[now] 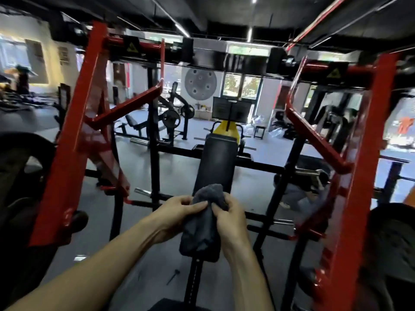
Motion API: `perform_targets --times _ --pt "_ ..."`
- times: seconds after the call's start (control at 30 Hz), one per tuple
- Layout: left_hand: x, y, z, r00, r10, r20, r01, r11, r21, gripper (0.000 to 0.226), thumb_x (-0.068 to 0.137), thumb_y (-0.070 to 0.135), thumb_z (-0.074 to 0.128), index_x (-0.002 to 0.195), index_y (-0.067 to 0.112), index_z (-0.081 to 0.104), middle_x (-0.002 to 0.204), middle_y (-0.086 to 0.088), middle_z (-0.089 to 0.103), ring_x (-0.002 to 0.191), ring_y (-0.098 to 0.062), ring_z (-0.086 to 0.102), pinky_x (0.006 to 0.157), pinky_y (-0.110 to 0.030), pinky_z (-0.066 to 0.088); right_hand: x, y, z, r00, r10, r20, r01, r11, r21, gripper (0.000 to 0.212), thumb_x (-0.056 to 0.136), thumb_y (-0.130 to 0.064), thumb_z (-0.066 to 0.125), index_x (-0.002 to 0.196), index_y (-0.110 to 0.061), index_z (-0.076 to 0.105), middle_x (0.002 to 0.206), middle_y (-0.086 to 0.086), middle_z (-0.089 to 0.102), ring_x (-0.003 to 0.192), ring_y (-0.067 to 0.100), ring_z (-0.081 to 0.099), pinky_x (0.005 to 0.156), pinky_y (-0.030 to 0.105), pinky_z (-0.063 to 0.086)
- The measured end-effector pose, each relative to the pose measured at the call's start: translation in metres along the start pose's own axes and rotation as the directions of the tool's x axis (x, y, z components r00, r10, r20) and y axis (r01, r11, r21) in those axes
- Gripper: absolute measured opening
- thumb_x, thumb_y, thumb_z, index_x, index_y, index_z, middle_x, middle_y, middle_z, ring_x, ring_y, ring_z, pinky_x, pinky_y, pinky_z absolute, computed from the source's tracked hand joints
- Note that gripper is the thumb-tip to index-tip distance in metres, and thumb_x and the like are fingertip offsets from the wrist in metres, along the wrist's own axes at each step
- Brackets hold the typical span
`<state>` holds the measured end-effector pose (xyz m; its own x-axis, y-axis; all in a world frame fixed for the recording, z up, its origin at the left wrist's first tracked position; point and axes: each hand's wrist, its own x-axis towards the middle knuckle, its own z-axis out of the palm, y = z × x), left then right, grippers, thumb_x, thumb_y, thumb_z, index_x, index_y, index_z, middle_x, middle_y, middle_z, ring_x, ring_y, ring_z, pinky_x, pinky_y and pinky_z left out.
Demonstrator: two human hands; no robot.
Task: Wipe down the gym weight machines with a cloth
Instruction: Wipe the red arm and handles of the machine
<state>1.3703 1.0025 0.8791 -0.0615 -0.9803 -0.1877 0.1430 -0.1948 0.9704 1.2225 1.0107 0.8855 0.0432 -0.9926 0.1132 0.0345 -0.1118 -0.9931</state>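
Two-handed on a grey cloth [207, 212], bunched above the black pad [216, 162]: left hand [177, 212] pinching one side, right hand [229, 217] curled round the other. Just beyond the knuckles, pad running away; red frame [74, 135] flanking, well apart either side. Not yet pressed to any surface. Likely risks: loose lower end hanging toward the post below and snagging; wadded folds skipping patches; frame corners near elbows on wide strokes.

Fuzzy dark grey cloth [207, 212]; smooth black padded bench [216, 162]; glossy red-painted metal frame [74, 131].
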Motion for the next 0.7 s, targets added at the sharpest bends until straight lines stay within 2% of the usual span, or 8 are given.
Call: perform_targets --times 0.13,0.27,0.37,0.47,0.5,0.6,0.67,0.7 --pt "0.033 0.019 0.03 0.991 0.106 0.078 -0.1 0.992 -0.079 0.026 0.089 0.014 0.075 0.109 0.002 0.065 0.107 -0.022 0.074 0.098 -0.031 0.073 0.083 -0.041 0.059 0.014 -0.041 -0.015 0.981 -0.1 -0.166 0.066 0.978 -0.197 0.034 0.094 0.003 0.055 0.083 -0.024 0.073 0.08 -0.002 0.075 0.079 0.013 0.072 0.067 0.031 0.059" --pt "0.057 0.037 0.077 0.969 0.237 0.065 -0.233 0.971 -0.052 0.014 0.09 0.006 0.074 0.097 0.003 0.063 0.085 -0.011 0.074 0.073 -0.014 0.073 0.061 -0.023 0.055 0.028 -0.076 -0.039 0.942 -0.194 -0.272 -0.003 0.809 -0.588 0.029 0.089 0.001 0.05 0.098 -0.019 0.07 0.094 0.005 0.072 0.095 0.026 0.066 0.074 0.039 0.053" --pt "0.07 0.038 0.117 0.973 0.213 0.087 -0.198 0.968 -0.153 0.018 0.089 0.009 0.075 0.101 0.005 0.062 0.091 -0.015 0.074 0.082 -0.022 0.075 0.073 -0.038 0.062 0.03 -0.11 -0.06 0.917 -0.195 -0.349 -0.207 0.516 -0.831 0.029 0.094 -0.009 0.057 0.118 -0.02 0.068 0.114 0.007 0.07 0.11 0.027 0.063 0.087 0.034 0.051" --pt "0.063 0.041 0.16 0.978 0.21 0.01 -0.204 0.962 -0.182 0.022 0.087 0.013 0.076 0.099 0.01 0.059 0.094 -0.013 0.072 0.088 -0.026 0.072 0.083 -0.048 0.061 0.027 -0.156 -0.106 0.906 -0.212 -0.366 -0.299 0.293 -0.908 0.023 0.091 -0.013 0.062 0.108 -0.025 0.072 0.111 0.009 0.071 0.104 0.031 0.066 0.09 0.04 0.055" --pt "0.062 0.042 0.173 0.98 0.199 -0.005 -0.195 0.956 -0.217 0.023 0.088 0.014 0.076 0.101 0.011 0.057 0.096 -0.012 0.071 0.088 -0.025 0.071 0.082 -0.046 0.06 0.025 -0.173 -0.116 0.917 -0.192 -0.35 -0.32 0.172 -0.932 0.022 0.09 -0.011 0.064 0.105 -0.024 0.073 0.109 0.008 0.071 0.102 0.031 0.067 0.088 0.039 0.055" --pt "0.057 0.043 0.214 0.971 0.234 0.053 -0.212 0.939 -0.273 0.015 0.093 0.015 0.07 0.103 0.014 0.058 0.095 -0.011 0.069 0.08 -0.02 0.067 0.072 -0.039 0.056 0.022 -0.211 -0.146 0.969 -0.128 -0.209 -0.23 -0.174 -0.958 0.023 0.088 -0.013 0.071 0.11 -0.021 0.075 0.112 0.007 0.072 0.106 0.029 0.066 0.087 0.036 0.053" --pt "0.05 0.044 0.238 0.947 0.297 0.121 -0.256 0.928 -0.271 0.008 0.096 0.02 0.066 0.092 0.024 0.06 0.082 -0.004 0.068 0.069 -0.017 0.064 0.067 -0.042 0.054 0.018 -0.229 -0.166 0.999 -0.004 -0.052 -0.049 -0.416 -0.908 0.035 0.093 -0.011 0.062 0.126 -0.021 0.069 0.131 0.003 0.064 0.127 0.026 0.056 0.105 0.036 0.043" --pt "0.049 0.043 0.248 0.926 0.341 0.161 -0.294 0.92 -0.26 0.009 0.098 0.022 0.064 0.089 0.027 0.062 0.077 0.001 0.066 0.066 -0.013 0.062 0.065 -0.039 0.051 0.014 -0.234 -0.17 0.996 0.091 -0.024 0.03 -0.545 -0.838 0.047 0.094 -0.003 0.054 0.138 -0.021 0.06 0.146 -0.001 0.054 0.141 0.022 0.044 0.116 0.033 0.031"
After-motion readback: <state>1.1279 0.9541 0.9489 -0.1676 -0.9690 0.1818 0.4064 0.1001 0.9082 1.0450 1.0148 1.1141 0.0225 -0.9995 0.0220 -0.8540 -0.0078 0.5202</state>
